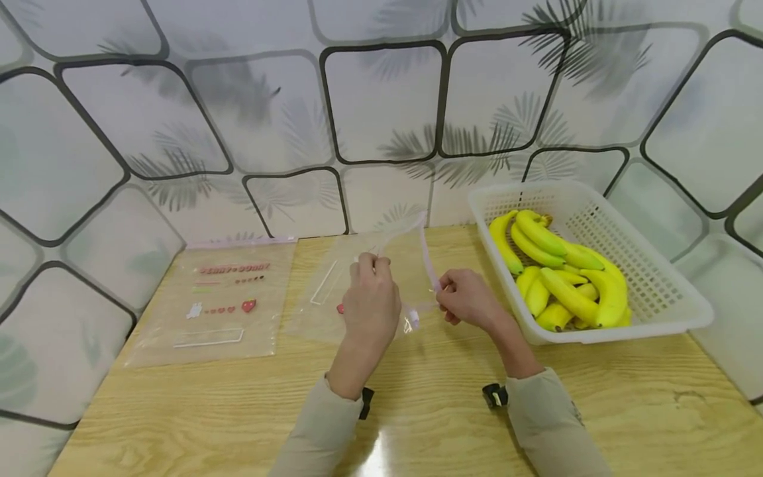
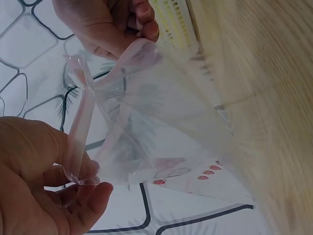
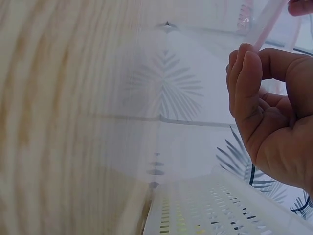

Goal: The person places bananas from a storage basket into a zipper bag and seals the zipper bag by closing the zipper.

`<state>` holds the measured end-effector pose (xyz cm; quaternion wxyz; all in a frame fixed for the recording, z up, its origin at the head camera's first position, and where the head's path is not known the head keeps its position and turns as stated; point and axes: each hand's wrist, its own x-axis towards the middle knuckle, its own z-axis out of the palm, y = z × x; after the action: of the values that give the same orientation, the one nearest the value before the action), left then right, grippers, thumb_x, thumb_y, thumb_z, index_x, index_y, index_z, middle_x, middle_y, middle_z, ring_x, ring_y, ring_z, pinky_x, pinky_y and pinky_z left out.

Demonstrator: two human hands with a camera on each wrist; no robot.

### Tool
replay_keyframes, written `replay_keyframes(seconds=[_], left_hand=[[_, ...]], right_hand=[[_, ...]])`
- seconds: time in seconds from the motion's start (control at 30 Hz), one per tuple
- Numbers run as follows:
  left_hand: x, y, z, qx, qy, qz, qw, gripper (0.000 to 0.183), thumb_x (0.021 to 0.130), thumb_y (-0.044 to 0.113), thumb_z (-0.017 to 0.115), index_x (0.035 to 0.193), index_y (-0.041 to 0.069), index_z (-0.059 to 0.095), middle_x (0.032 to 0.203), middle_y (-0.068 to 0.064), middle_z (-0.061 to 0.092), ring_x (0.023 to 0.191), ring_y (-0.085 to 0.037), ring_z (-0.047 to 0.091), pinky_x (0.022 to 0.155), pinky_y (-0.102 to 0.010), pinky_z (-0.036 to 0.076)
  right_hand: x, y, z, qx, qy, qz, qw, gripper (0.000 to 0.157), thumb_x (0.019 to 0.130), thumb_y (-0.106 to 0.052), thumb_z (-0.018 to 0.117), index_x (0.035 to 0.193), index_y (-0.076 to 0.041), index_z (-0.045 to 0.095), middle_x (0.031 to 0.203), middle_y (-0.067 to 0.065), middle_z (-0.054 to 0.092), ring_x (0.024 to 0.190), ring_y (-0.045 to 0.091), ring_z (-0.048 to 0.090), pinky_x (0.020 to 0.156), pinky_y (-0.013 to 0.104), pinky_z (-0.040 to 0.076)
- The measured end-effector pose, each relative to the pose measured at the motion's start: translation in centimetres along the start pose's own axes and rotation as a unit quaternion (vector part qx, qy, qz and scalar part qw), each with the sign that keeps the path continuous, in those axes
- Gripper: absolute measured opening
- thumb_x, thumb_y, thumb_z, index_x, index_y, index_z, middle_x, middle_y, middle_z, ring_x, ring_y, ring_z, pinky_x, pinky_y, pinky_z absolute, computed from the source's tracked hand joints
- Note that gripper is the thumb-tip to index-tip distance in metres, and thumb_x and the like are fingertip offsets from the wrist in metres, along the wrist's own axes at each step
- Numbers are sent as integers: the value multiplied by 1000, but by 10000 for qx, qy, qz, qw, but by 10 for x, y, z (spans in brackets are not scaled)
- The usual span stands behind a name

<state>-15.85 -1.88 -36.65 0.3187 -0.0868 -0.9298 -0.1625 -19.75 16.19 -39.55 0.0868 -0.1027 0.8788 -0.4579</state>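
A clear zip bag (image 1: 322,291) with a pink zip edge (image 2: 80,129) is held up between both hands over the wooden table. My left hand (image 1: 372,298) pinches one side of its mouth between thumb and fingers. On the opposite side, my right hand (image 1: 471,297) pinches the pink strip (image 3: 268,27). In the left wrist view the mouth gapes between the two hands, and the bag's thin plastic hangs creased below the strip. Red printed marks (image 2: 210,171) show through its lower part. No contents show inside the bag.
A second clear zip bag (image 1: 238,321), printed with hearts and letters, lies flat at the left. At the right stands a white plastic basket (image 1: 661,281) holding several bananas (image 1: 572,295). Patterned fabric (image 1: 381,99) rises behind the wooden table (image 1: 197,411).
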Motion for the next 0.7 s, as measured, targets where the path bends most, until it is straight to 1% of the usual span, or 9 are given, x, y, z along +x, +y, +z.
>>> replay_keyframes(seconds=[0.1,0.2,0.27,0.33,0.4,0.43,0.5,0.57,0.7], left_hand=[[0,0,1,201,-22,162,9997,19,80,-8,72,97,-1,68,102,-13,58,82,-28,56,47,-30,52],[0,0,5,392,173,435,9981,21,72,-11,75,88,0,69,99,-12,58,81,-29,54,53,-31,52],[-1,1,7,416,271,631,9968,21,68,-12,76,82,1,68,98,-12,58,79,-29,53,55,-31,51],[-1,2,8,360,270,828,9956,18,69,-10,75,79,2,67,100,-13,57,79,-29,53,55,-30,49],[-2,4,8,195,73,977,9950,15,71,-8,74,79,2,66,104,-13,57,82,-29,54,53,-27,48],[-3,5,8,84,-54,1022,9947,13,73,-7,73,80,2,66,107,-13,56,85,-28,55,50,-26,48],[-4,7,7,-172,-290,1059,9938,11,76,-6,71,82,1,66,111,-13,56,90,-28,57,46,-25,47],[-5,8,7,-387,-494,1034,9927,10,77,-5,69,86,0,66,115,-14,56,93,-29,58,45,-26,48],[-6,8,5,-626,-606,969,9915,11,78,-6,67,88,-1,66,120,-15,55,95,-29,60,44,-28,48]], right_hand=[[0,0,0,-22,-25,-10,10000,19,93,-5,55,103,10,62,76,20,68,52,17,62,50,31,56],[0,0,0,-3,-53,-45,10000,20,93,-5,55,103,10,62,77,21,68,52,17,62,50,31,56],[-1,-1,0,40,-88,-85,9999,19,92,-5,54,103,10,62,76,21,68,52,17,62,51,32,56],[-1,-2,1,77,-160,-142,9997,19,92,-4,54,103,10,62,76,21,68,52,18,62,51,32,56],[-1,-4,2,112,-237,-167,9995,19,92,-4,53,103,10,62,75,21,67,51,18,62,51,33,56],[-1,-5,2,131,-267,-199,9994,19,93,-4,53,103,10,63,75,21,67,51,18,61,51,33,56],[0,-6,3,124,-263,-210,9994,19,96,-6,53,102,9,63,74,21,67,50,18,61,50,33,55],[0,-7,4,124,-171,-178,9996,20,99,-10,53,97,7,64,72,20,65,49,18,60,50,33,54],[1,-6,5,86,76,-134,9998,24,100,-13,52,85,2,63,64,15,61,47,18,58,48,32,53]])
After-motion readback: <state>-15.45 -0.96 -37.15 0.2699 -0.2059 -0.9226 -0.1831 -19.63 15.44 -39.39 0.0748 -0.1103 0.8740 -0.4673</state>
